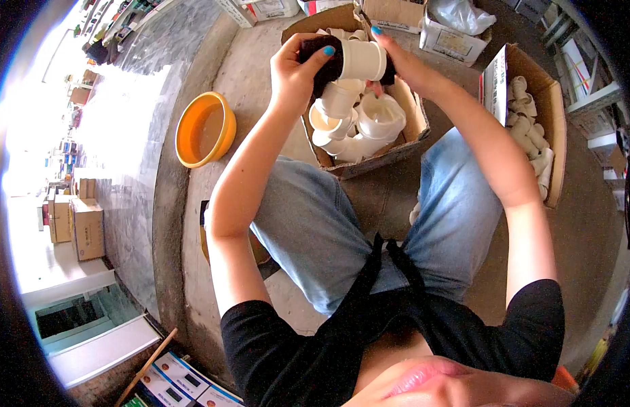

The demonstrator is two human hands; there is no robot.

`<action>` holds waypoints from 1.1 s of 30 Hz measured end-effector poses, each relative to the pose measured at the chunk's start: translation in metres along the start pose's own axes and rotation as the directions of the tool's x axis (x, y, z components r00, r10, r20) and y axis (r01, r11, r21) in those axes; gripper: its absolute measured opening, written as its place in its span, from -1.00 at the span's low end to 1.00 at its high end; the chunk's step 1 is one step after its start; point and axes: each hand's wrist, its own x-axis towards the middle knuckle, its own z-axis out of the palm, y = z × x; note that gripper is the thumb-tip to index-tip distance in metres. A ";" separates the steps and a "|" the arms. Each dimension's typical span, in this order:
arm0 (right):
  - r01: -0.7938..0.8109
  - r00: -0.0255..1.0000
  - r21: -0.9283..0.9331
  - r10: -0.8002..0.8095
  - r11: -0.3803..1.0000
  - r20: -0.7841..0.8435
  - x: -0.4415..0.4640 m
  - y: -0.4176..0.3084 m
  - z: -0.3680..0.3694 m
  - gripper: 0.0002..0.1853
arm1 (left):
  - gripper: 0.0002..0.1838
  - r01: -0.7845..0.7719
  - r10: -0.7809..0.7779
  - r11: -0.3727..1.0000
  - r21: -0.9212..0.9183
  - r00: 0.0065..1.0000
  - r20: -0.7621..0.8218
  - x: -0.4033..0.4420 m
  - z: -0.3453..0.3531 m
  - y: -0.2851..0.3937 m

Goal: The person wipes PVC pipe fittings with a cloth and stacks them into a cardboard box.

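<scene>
A white plastic pipe fitting (364, 61) is held up over an open cardboard box (419, 123). My left hand (292, 76) is closed on a dark cloth (326, 60), pressed against the fitting's left end. At the other end, my right hand (408, 66) grips the fitting. More dark material shows beside the right fingers; whether it is the same cloth I cannot tell. Below both hands, several larger white pipe fittings (381, 119) lie in the box. Some of my right fingers are hidden behind the fitting.
An orange basin (206, 129) with murky liquid stands on the floor at left. To the right is a cardboard box (554, 129) of smaller white fittings. Another box (453, 46) with a clear plastic bag stands at the back. My knees flank the near box.
</scene>
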 end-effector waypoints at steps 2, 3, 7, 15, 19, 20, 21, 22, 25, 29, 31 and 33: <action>0.076 0.986 -0.091 -0.089 0.993 -0.143 0.003 0.003 -0.001 -0.37 | -0.83 0.032 -0.036 0.990 -0.139 0.999 -0.028 0.002 -0.001 0.001; 0.269 0.937 -0.186 -0.301 0.945 -0.175 0.007 0.007 0.001 -0.40 | -0.83 0.048 -0.057 0.977 -0.206 0.998 -0.040 0.003 -0.002 0.001; 0.495 0.656 -0.770 -0.754 0.402 0.028 -0.003 -0.006 0.003 -0.22 | -0.83 0.127 -0.157 0.935 -0.331 0.985 -0.067 0.006 -0.004 -0.004; 0.440 0.714 -0.767 -0.700 0.467 -0.017 -0.001 -0.002 0.003 -0.48 | -0.83 0.113 -0.129 0.963 -0.243 0.990 -0.054 0.007 -0.004 -0.006; 0.088 0.993 -0.333 -0.110 0.939 -0.049 -0.001 -0.003 0.007 -0.60 | -0.83 0.056 -0.061 0.988 -0.146 0.998 -0.028 0.005 -0.005 -0.006; 0.105 0.993 -0.141 -0.110 0.984 -0.030 0.002 0.002 0.011 -0.49 | -0.82 0.047 -0.049 0.991 -0.124 0.999 -0.013 0.005 -0.004 -0.007; 0.066 0.998 -0.036 -0.066 0.997 -0.011 0.002 0.004 0.010 -0.47 | -0.82 0.042 -0.043 0.992 -0.122 0.999 -0.009 0.004 -0.003 -0.007; 0.024 1.000 0.069 -0.025 0.997 0.014 0.002 0.006 0.010 -0.44 | -0.82 0.036 -0.038 0.992 -0.118 0.999 -0.008 0.004 -0.002 -0.008; 0.025 1.000 0.140 -0.023 0.990 -0.014 0.000 -0.001 0.018 -0.43 | -0.82 0.042 -0.044 0.988 -0.152 0.999 -0.011 0.002 -0.002 -0.003; 0.400 0.858 -0.256 -0.458 0.880 -0.231 0.015 0.011 0.014 -0.45 | -0.83 0.078 -0.093 0.952 -0.295 0.995 -0.038 0.004 -0.002 -0.002; 0.481 0.676 -0.627 -0.715 0.613 -0.180 0.014 0.015 0.011 -0.31 | -0.83 0.107 -0.132 0.940 -0.325 0.990 -0.058 0.006 -0.004 -0.003; 0.396 0.619 -0.892 -0.781 0.216 0.086 -0.006 -0.014 0.009 -0.19 | -0.82 0.118 -0.144 0.936 -0.332 0.988 -0.054 0.006 -0.005 -0.007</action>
